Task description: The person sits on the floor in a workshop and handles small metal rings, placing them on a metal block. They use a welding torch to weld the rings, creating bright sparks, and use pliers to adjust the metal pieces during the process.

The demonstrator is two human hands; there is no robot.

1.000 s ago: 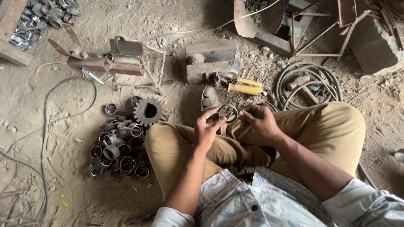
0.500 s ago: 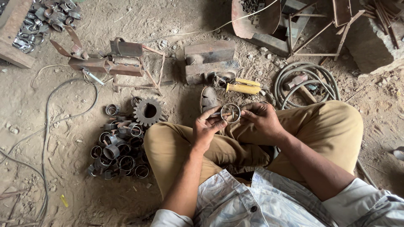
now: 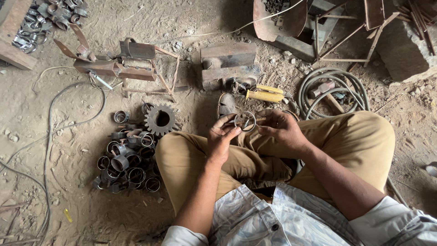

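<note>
Over the knees, the left hand [image 3: 221, 139] and right hand [image 3: 281, 130] both pinch a small metal ring [image 3: 246, 121], holding it upright between the fingertips. To the left, a heap of rings [image 3: 125, 159] lies on the dirt floor [image 3: 68, 136], a gear [image 3: 160, 120] touching its far edge. Beyond the hands lie a yellow-handled tool [image 3: 265, 94], a coiled hose [image 3: 334, 89] and rusty iron blocks [image 3: 229, 66].

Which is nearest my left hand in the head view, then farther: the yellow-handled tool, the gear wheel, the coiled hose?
From the left hand:
1. Yellow-handled tool, just ahead on the ground.
2. Gear wheel, off to the left; close to the tool's distance, hard to separate.
3. Coiled hose, far right.
</note>
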